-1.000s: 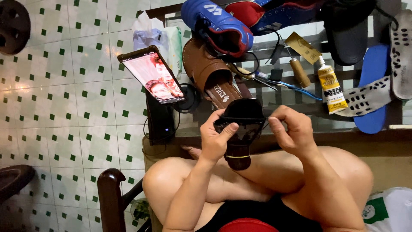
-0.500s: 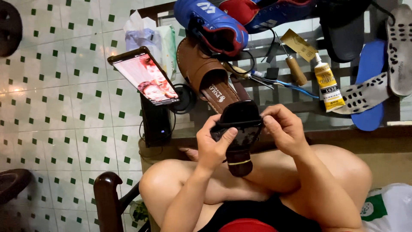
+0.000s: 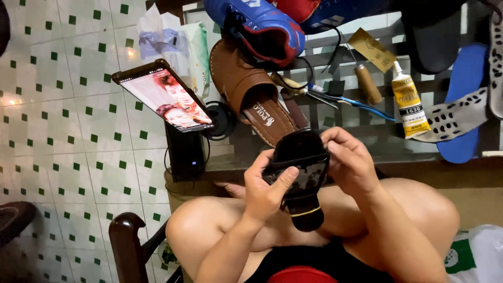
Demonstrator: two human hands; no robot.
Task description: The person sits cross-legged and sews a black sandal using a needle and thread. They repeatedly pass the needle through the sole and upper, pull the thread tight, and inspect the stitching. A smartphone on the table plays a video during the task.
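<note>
Sandal: your black glossy slip-on sandal [image 3: 299,178] sits above your lap, just in front of the bench [image 3: 367,167] edge; its long axis runs away from you, heel end with a thin gold line nearest you, strap end towards the bench.
Left hand [image 3: 264,191]: your grip is closed on the sandal's left side, thumb laid across the strap.
Right hand [image 3: 350,162]: your grip holds the sandal's right edge, fingers curled over the front.
Containers: a white plastic bag [image 3: 479,251] lies by your right knee; contents cannot be told.
Packages: a yellow glue tube with a white nozzle [image 3: 408,105] lies on the bench, nozzle pointing away; a soft white-and-green tissue pack [image 3: 191,50] sits behind the propped smartphone [image 3: 165,97].
Nearby: a brown leather sandal [image 3: 251,94] lies just beyond your hands.
</note>
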